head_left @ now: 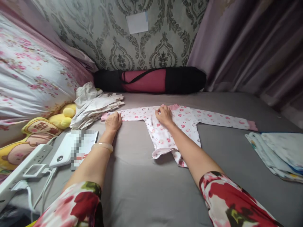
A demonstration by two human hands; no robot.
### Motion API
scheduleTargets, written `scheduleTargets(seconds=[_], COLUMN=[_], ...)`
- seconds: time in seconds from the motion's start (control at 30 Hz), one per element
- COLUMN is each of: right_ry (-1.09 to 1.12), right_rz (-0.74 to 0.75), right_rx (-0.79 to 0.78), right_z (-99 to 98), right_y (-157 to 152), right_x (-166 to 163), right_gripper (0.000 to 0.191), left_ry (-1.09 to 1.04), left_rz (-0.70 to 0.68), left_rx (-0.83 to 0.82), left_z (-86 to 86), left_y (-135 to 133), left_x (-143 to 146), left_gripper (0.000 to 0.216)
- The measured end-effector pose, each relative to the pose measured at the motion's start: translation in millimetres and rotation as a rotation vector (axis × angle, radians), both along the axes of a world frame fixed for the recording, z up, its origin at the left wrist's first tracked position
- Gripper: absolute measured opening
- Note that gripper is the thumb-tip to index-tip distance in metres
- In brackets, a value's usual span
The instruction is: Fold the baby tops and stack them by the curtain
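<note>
A child's long-sleeved shirt (175, 126), white with pink hearts and pink cuffs, lies spread on the grey bed sheet with both sleeves stretched sideways. Its lower hem is rumpled toward me. My left hand (113, 121), a pale bangle on its wrist, is closed on the left-lying sleeve close to the cuff. Near the pink collar, my right hand (164, 115) is closed in a pinch on the shirt at the shoulder. My right forearm hides part of the shirt's body.
A pile of pale clothes (94, 105) lies left of the sleeve, near a yellow plush toy (61, 118). A power bank (63, 149), a phone (88, 143) and a power strip (28, 164) are at left. Folded cloths (279, 151) lie right; a black-and-red bag (146, 80) lies behind.
</note>
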State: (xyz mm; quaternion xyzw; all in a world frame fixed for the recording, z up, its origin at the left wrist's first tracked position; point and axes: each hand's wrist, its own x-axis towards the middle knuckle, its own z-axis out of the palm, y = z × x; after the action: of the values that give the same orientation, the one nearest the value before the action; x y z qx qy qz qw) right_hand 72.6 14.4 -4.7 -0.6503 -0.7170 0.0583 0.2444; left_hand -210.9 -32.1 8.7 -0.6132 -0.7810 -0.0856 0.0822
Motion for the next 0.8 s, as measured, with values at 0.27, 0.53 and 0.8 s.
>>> scheduleTargets(seconds=[0.27,0.53,0.8], right_ry=[-0.076,-0.077,0.082], right_rz=[0.143,0.413,0.495], right_rx=[-0.142,-0.337,-0.412], right_z=[14.0,35.8,58.1], right_y=[-5,-11,-79], right_x=[5,31,102], right_gripper=[0.033,0.035,0.032], left_ry=[-0.010,-0.157,-0.676], left_rz=[-0.007,-0.134,-0.371], left_rx=[-0.051,-0.252,-0.249], left_z=[15.1,27.6,27.9], left_y=[-25,-68,-116], left_x=[37,82,113], left_gripper=[0.041,0.036,0.048])
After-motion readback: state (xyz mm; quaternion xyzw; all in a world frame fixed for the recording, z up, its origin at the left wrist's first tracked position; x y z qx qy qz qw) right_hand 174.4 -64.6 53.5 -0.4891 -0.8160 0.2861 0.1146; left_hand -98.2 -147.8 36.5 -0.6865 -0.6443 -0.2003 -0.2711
